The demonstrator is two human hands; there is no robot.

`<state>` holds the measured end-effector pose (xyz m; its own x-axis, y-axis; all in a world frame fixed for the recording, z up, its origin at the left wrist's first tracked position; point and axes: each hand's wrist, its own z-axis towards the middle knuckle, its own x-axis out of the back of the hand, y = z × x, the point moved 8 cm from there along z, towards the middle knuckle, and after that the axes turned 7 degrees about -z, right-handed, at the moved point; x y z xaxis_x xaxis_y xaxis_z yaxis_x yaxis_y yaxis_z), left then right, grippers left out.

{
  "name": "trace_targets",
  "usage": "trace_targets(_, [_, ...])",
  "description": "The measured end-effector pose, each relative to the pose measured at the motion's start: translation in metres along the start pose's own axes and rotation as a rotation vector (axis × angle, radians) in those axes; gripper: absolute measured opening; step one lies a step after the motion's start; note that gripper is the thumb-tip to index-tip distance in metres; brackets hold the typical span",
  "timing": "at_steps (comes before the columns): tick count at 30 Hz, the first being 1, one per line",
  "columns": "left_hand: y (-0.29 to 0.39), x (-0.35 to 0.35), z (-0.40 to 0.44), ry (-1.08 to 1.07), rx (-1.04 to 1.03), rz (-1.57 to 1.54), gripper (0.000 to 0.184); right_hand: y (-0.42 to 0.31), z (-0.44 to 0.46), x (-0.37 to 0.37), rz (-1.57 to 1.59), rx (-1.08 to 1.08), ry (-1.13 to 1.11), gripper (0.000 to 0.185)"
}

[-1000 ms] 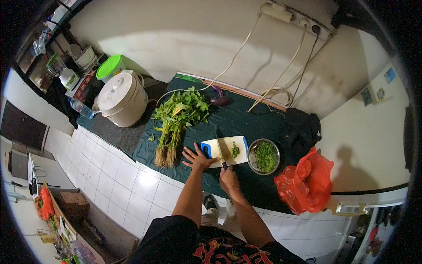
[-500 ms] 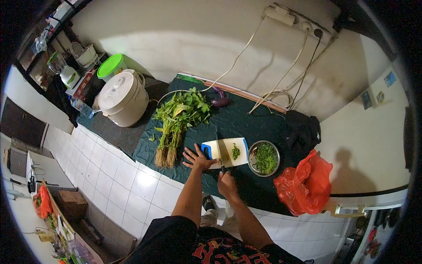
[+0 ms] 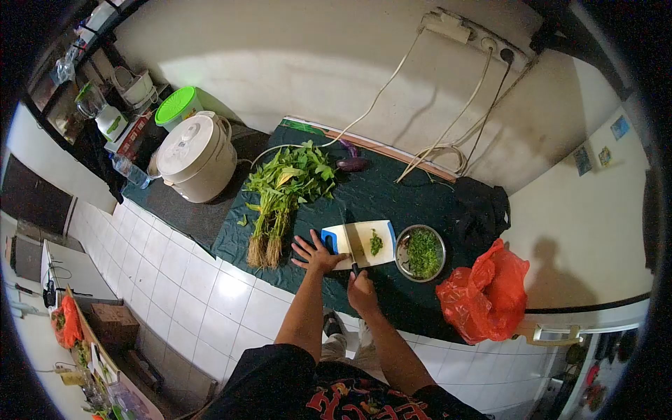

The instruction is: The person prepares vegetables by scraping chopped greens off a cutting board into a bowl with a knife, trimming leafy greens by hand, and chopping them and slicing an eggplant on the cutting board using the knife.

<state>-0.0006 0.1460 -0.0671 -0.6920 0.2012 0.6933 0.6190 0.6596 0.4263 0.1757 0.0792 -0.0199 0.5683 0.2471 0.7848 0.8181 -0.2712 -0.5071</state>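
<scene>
The chopped greens (image 3: pixel 376 242) are lying in a small heap on the white cutting board (image 3: pixel 383 255), right of the knife (image 3: pixel 348 234). The right hand (image 3: pixel 362 290) is closing around the knife's black handle, and the blade is stretching across the board. The left hand (image 3: pixel 319 259) is spreading its fingers, its thumb reaching over the board's near edge; the two hands are staying apart. Just beside the board, a metal bowl (image 3: pixel 421 280) is holding finely cut greens (image 3: pixel 423 252). Left of the board, a leafy bunch (image 3: pixel 294 175) is lying with its roots pointing toward the person, and purple eggplants (image 3: pixel 352 164) are resting behind. A red plastic bag (image 3: pixel 490 290) is sagging at the right, its contents hiding from view. The rice cooker's (image 3: pixel 189 147) closed lid is concealing its inside. Black fabric (image 3: pixel 483 206) is blurring into shadow.
</scene>
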Motion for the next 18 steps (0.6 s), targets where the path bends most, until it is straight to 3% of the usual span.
trace_targets(4, [0.001,0.001,0.003,-0.014,0.005,-0.011,0.143,-0.002,-0.001,0.016,-0.008,-0.004,-0.060,0.044])
trace_targets(9, [-0.003,-0.003,0.004,-0.025,0.025,-0.040,0.116,0.017,-0.013,0.030,-0.067,-0.108,-0.068,0.045])
trace_targets(16, [-0.010,-0.010,0.014,-0.027,-0.001,-0.095,0.104,0.011,-0.014,0.053,-0.085,-0.095,0.042,0.044])
trace_targets(18, [-0.017,-0.013,0.028,0.077,-0.047,-0.034,0.103,-0.003,-0.020,0.055,-0.087,-0.082,0.019,0.044])
